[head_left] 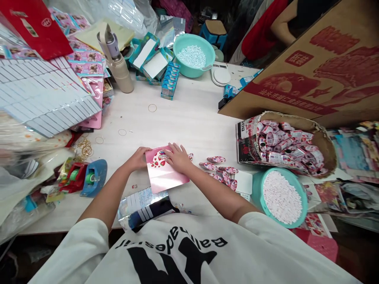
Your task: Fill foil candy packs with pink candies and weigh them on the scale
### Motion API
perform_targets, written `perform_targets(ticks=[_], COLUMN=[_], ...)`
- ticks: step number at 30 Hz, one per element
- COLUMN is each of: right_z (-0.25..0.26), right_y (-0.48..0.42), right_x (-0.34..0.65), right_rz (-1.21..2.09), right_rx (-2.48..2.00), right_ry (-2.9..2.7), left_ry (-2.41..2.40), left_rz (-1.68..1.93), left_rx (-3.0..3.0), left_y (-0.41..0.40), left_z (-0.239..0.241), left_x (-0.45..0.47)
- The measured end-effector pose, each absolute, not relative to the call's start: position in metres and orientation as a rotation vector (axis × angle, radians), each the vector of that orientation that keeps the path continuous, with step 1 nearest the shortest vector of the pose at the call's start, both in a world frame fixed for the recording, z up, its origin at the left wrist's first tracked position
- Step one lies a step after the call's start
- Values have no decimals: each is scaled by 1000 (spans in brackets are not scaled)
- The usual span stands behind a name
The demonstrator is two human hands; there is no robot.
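A pink printed card with strawberries on it is in front of me on the white table. My left hand grips its left edge, the fingertips partly hidden at the upper corner. Across the card's upper right part lies my right hand, its fingers stretched out and touching the surface. One small pink pack pokes out just beyond the right hand. Farther right, several pink oval packs lie loose. Below the card is a shiny plastic sleeve with a dark striped end, close to my body.
At right are an open carton of pink packs and a teal basin of white pellets. Two tape dispensers stand left. Behind are a beige bottle, blue boxes and another basin. Another person's arm shows beyond.
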State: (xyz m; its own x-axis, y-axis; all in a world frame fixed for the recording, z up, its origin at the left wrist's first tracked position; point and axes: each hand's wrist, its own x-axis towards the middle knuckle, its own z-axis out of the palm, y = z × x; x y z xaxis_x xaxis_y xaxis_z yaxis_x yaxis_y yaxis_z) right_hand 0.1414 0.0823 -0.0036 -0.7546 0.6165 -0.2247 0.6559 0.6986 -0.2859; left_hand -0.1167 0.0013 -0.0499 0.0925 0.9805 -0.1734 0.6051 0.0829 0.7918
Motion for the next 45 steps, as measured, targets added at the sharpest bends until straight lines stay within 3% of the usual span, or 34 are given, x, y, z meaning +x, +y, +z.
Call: perform_targets(ticks=[4, 7, 15, 22, 29, 45], right_z=[-22, -31, -31, -41, -25, -3], right_y=[76, 72, 56, 40, 57, 55], right_x=[143, 142, 150, 167, 179, 205], right_rz=[-553, -571, -500, -459, -518, -678], right_rx=[1069, 1132, 1189, 1058, 648, 830], right_ry=[2774, 2758, 2752, 2805, 2788, 2932], left_ry=[1526, 1795, 2066, 2004, 1581, 2146], left_rz=[537, 563, 398, 447, 209, 704], left_rx=[1557, 1579, 1931, 1918, 2146, 1587], left_y=[-13, -20, -28, -25, -54, -84], left_z=[-30, -24, -47, -48, -35, -14], left_x=[-133, -110, -19, -30, -31, -27])
